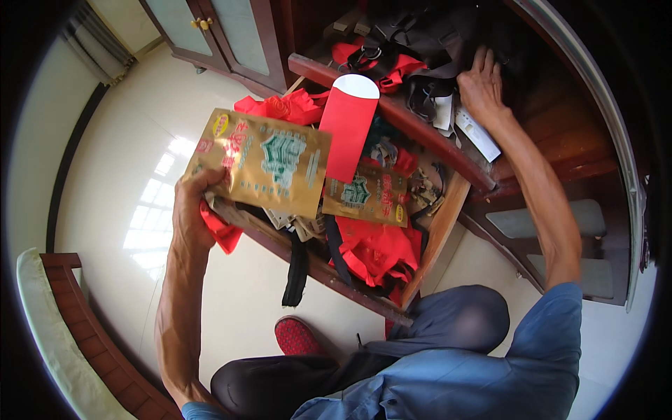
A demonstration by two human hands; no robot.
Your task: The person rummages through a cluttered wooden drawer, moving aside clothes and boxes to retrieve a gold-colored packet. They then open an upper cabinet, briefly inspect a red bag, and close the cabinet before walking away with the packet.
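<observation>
My left hand (191, 210) grips the near left corner of a gold foil packet (239, 181) printed in green and red, thumb on top. A piece of red material (223, 231) shows beneath that palm. An upright-lying red paper envelope (346, 131) with a white flap is partly overlapped by the packet. Below it, a second gold packet (362, 202) rests on the contents of a pulled-out wooden drawer (438, 247). My right hand (483, 89) reaches onto the shelf above and touches a black strapped bag (446, 31); whether its fingertips hold the dark fabric is unclear.
Red bags (375, 247) fill the drawer's near part, and a black strap (295, 273) hangs over its front. On the shelf lies a white elongated device (476, 134). Cabinet doors (226, 31) stand beyond. My knee (462, 315) is close to the drawer corner.
</observation>
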